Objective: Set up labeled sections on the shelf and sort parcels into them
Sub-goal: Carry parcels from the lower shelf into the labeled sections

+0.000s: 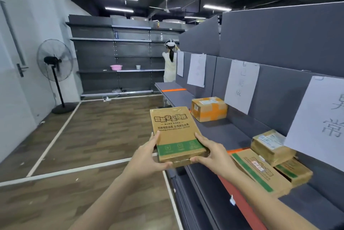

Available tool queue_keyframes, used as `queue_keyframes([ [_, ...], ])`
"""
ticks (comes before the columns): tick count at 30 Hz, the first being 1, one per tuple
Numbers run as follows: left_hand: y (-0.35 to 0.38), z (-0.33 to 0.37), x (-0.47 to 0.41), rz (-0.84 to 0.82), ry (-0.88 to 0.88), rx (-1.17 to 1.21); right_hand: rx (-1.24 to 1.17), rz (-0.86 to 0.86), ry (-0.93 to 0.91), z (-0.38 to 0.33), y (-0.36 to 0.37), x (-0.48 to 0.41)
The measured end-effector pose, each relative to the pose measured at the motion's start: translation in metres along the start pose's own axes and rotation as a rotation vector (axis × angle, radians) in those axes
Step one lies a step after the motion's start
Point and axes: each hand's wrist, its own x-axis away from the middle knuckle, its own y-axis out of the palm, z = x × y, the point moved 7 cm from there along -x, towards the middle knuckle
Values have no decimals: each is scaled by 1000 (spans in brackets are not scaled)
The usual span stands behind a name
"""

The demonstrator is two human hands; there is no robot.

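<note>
2 hands (pixel 149 155) (pixel 211 152) gripping 1 box (pixel 175 131), 4 parcels (pixel 209 108) (pixel 271 145) (pixel 260 173) (pixel 295 173) on shelf (pixel 225 133), 4 labels (pixel 179 63) (pixel 196 69) (pixel 241 86) (pixel 320 116)

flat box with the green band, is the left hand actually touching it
Touching. The head view shows the left hand gripping the flat box at its near left corner, thumb on top, fingers beneath.

We count five cardboard parcels: the held parcel (pixel 175 133), the orange-taped parcel (pixel 209 108), the clear-taped parcel (pixel 271 145), the long flat parcel (pixel 260 174) and the green-striped parcel (pixel 295 172). We count four paper sheets: the farthest sheet (pixel 180 63), the second sheet (pixel 196 69), the third sheet (pixel 242 86) and the nearest sheet (pixel 320 116). There are two hands, the left hand (pixel 149 153) and the right hand (pixel 210 153), one standing fan (pixel 55 60) and one pink basin (pixel 116 67).
</note>
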Motion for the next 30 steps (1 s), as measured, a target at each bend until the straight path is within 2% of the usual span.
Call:
queue_keyframes([
  [8,-29,-76,-93,54,-20,-8,-54,-65,-40,11,47,-123],
  [12,-35,-116,-164,49,-53,77,-100,-80,-81,24,62,-207],
  [16,-50,-145,-252,91,-9,131,-167,-82,-103,41,70,-301],
  [22,-65,-182,-380,1,36,122,-261,-111,-83,72,76,-428],
  [30,-43,-235,-502,-136,82,213,-269,-44,37,127,81,-528],
])
